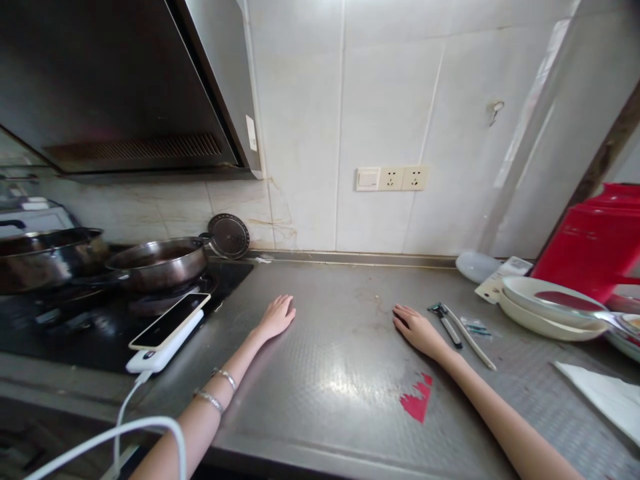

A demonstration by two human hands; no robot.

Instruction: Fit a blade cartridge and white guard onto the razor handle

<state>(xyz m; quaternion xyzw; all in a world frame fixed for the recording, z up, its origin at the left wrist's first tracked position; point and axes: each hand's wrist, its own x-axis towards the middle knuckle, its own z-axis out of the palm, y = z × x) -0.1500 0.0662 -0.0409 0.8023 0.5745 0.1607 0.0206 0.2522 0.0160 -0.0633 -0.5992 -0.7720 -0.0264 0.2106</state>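
Well, I see the left hand (277, 317) and right hand (416, 330) resting palm-down, empty, fingers extended on the metal countertop (335, 320).

White tiled wall (300, 87) adjoins rear edge of grey metal desk (330, 313). Dark metal range hood (125, 73): above left end. Cream rectangular switch-and-socket panel (391, 179): wall-mounted, above rear edge.

The countertop (330, 333) is grey with a fine, repeating texture, and the torn scrap (415, 405) is red. The stick (473, 342) is cream, the wall tiles (300, 100) pale grey, the container (585, 240) bright red.
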